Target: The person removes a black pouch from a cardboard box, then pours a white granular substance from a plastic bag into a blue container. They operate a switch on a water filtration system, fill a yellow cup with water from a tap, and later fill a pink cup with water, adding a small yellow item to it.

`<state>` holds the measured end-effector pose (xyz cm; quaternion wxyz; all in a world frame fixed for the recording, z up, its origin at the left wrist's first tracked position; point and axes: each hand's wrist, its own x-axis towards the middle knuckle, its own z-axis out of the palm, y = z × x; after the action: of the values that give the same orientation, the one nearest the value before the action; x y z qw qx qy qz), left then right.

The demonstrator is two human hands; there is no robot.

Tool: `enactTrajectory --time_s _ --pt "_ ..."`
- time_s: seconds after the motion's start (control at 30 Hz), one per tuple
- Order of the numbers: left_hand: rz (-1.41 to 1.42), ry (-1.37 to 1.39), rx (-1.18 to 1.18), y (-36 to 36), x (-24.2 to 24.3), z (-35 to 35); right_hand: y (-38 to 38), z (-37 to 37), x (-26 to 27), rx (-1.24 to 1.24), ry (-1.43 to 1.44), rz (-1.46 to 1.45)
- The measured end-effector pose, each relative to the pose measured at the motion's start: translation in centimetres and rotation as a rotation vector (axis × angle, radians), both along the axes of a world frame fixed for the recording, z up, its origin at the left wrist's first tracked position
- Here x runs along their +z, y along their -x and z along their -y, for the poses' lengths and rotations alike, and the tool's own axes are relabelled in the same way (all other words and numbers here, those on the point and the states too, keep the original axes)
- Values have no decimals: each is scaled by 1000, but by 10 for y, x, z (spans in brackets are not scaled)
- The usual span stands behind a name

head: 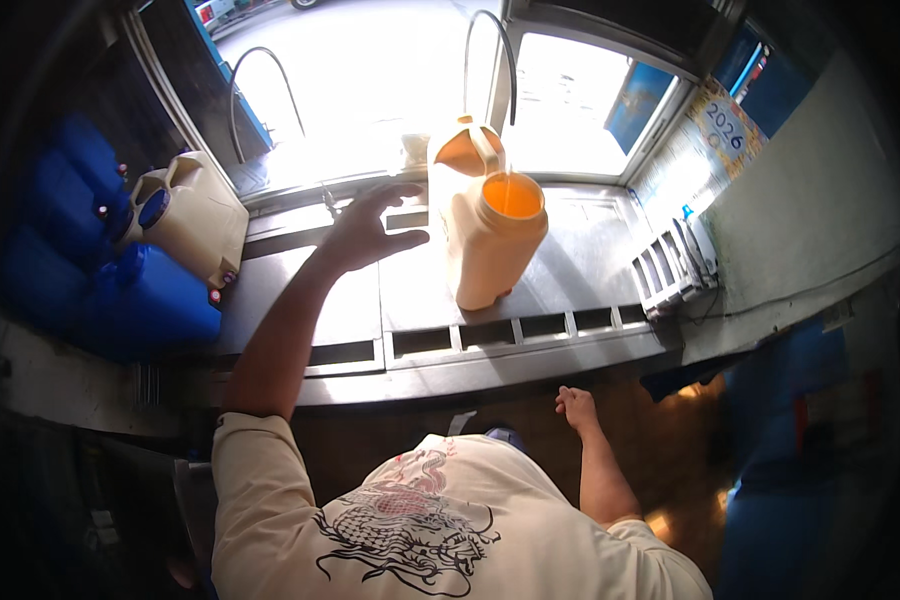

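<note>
A cream plastic water container [495, 247] stands upright on the stainless steel counter [570, 232], its wide mouth [511, 199] uncapped. A thin stream of water appears to fall into that mouth. The container's moulded handle [486, 150] lies beyond the opening. My left hand [367, 232] is held over the counter just left of the container, fingers and thumb apart, with nothing visible in it. Below the counter's front edge, at my right side, my right hand [576, 409] hangs with curled fingers and nothing seen in it.
Several blue plastic containers [157, 300] and cream containers with blue caps [202, 217] crowd the left. Two curved hoses [511, 67] rise by the bright window. A white rack-like object [671, 266] stands at right, beneath a wall calendar [724, 127]. Slots line the counter's front.
</note>
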<state>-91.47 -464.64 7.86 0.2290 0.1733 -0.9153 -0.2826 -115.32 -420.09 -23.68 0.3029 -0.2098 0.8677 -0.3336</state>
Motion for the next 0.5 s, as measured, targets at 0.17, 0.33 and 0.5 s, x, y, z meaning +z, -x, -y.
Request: enactTrajectory --time_s 0.17,0.33,0.5 --pt "6 -176 122 97 -60 -40 77 64 14 -99 382 328" --pt "-98 -169 271 171 -104 -59 172 177 75 196 527 229" --pt "-258 -359 344 206 -118 -47 210 301 131 494 690 99"
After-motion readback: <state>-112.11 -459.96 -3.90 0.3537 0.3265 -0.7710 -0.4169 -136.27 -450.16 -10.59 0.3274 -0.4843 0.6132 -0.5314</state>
